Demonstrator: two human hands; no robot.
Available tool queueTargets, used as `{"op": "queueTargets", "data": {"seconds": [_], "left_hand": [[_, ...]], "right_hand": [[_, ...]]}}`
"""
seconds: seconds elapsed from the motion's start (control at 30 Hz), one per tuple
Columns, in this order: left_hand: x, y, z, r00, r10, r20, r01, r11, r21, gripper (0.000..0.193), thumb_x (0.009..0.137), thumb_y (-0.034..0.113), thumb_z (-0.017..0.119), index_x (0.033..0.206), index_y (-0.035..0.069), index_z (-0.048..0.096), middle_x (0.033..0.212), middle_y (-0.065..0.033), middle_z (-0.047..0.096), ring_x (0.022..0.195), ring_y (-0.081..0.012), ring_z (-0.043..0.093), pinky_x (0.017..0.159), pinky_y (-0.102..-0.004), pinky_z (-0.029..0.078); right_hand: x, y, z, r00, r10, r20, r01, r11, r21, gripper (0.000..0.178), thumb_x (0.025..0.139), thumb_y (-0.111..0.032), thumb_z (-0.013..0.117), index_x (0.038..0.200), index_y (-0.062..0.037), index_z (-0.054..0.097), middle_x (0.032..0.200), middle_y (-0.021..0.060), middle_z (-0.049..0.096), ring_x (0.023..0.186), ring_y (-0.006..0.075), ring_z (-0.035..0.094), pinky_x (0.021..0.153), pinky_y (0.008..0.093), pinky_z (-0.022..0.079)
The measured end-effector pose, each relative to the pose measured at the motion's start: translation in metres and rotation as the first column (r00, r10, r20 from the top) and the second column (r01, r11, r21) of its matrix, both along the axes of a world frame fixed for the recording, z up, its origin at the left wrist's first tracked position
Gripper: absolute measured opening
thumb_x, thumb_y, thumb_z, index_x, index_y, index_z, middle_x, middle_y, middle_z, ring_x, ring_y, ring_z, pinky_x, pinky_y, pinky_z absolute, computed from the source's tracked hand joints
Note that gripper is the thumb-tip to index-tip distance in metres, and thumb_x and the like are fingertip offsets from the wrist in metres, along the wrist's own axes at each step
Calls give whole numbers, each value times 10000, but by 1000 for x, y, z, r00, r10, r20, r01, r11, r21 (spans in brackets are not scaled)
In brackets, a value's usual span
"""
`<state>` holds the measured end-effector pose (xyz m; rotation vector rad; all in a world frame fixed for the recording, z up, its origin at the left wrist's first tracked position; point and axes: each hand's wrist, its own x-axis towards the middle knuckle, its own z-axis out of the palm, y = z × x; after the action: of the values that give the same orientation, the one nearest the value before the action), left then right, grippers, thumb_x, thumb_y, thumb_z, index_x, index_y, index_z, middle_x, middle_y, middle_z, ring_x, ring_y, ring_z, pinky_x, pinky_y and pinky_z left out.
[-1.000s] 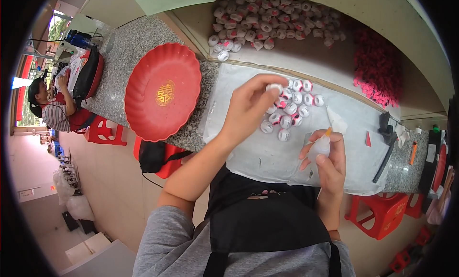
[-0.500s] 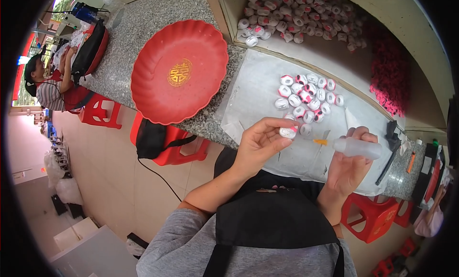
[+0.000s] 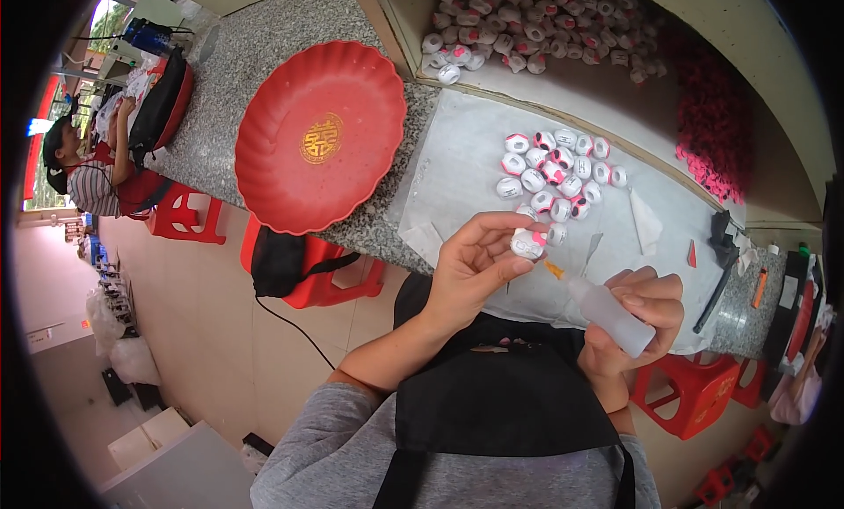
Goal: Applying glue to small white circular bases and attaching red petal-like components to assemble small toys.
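Pinched between the thumb and fingers of my left hand (image 3: 477,261) is a small white rounded piece with a pink mark (image 3: 528,242). My right hand (image 3: 640,320) is wrapped round a translucent white squeeze bottle (image 3: 608,314), tilted so its thin orange-yellow tip (image 3: 554,270) points up and left. That tip is close to the held piece, with a small gap showing between them. Just beyond my hands, several similar white pieces with pink and black marks (image 3: 556,171) lie grouped on a white sheet (image 3: 457,157) covering the worktop.
A scalloped red plate (image 3: 352,96) sits on the granite counter at left. An open compartment behind holds piles of white pieces (image 3: 545,25) and pink bits (image 3: 714,140). Red stools (image 3: 690,390) stand below the counter. At far left, another person (image 3: 92,179) sits working.
My right hand has turned the bottle so its tip points up and left, nearer the held piece. My left hand still holds the piece, its marked side now more toward me.
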<state>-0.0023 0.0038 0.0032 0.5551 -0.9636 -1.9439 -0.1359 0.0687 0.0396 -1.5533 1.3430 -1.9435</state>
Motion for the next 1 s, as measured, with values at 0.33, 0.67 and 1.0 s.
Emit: {"op": "queueTargets", "data": {"seconds": [0.33, 0.67, 1.0], "left_hand": [[0, 1, 0, 999, -31, 26, 30, 999, 21, 322, 708, -19, 539, 1005, -19, 417, 1009, -161, 487, 901, -177, 505, 794, -307, 420], [0, 1, 0, 1000, -11, 24, 11, 1000, 5, 321, 710, -13, 540, 1005, -19, 413, 1011, -158, 484, 917, -178, 495, 805, -324, 420], [1, 3, 1, 999, -22, 32, 21, 999, 29, 337, 698, -19, 550, 1008, -17, 418, 1003, -154, 498, 898, -158, 500, 778, -267, 402]], "right_hand": [[1, 0, -2, 999, -36, 16, 36, 999, 18, 404, 570, -263, 724, 779, -64, 442, 719, 31, 395, 551, 113, 402, 471, 212, 357], [2, 2, -2, 999, -7, 48, 7, 1000, 12, 378, 582, -238, 720, 780, -73, 444, 721, 26, 389, 559, 109, 391, 471, 206, 343], [2, 2, -4, 999, -16, 32, 17, 1000, -13, 364, 599, -213, 710, 790, -79, 430, 734, 19, 379, 571, 99, 386, 482, 204, 331]]}}
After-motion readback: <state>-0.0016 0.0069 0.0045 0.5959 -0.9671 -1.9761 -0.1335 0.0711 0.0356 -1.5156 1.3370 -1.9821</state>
